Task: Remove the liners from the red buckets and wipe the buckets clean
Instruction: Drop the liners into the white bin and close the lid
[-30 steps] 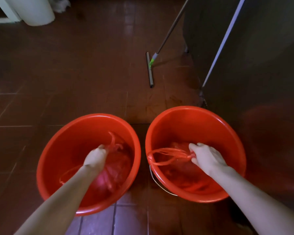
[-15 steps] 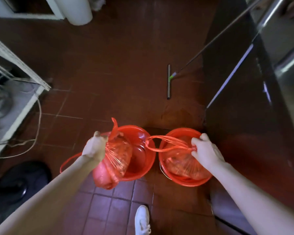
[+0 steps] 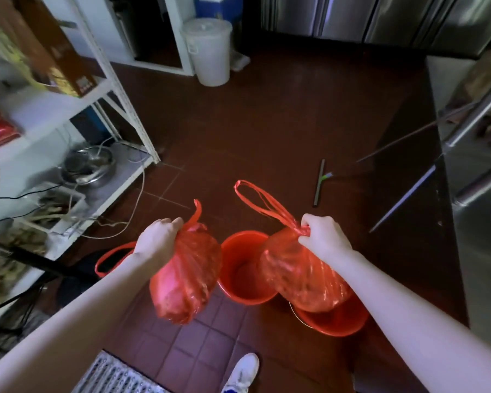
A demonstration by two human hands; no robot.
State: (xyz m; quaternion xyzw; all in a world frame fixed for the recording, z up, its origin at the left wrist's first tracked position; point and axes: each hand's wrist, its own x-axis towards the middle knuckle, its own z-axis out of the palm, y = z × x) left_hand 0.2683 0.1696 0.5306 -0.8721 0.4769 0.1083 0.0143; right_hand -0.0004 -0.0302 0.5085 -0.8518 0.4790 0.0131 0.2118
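A: Your left hand (image 3: 159, 236) is gripping the gathered neck of the left liner (image 3: 187, 273), fingers curled round it. The bag is hanging full in the lower middle of the frame.

B: Your right hand (image 3: 323, 236) is pinching the bunched top of the right liner (image 3: 298, 276) just right of centre. Its long handle loops are standing up toward the middle of the frame.

A: Both liners are hanging above the red buckets. The left bucket (image 3: 244, 268) is sitting on the tiled floor (image 3: 253, 131) between the two bags, showing its red inside.

B: The right bucket (image 3: 338, 321) is peeking out under your right-hand bag at lower right, mostly hidden.

A: A squeegee (image 3: 319, 182) is lying on the floor right of centre, well apart from the buckets. A white lidded bin (image 3: 210, 49) is standing at the top middle.

B: Your white shoe (image 3: 243, 370) is showing at the bottom edge, below the buckets
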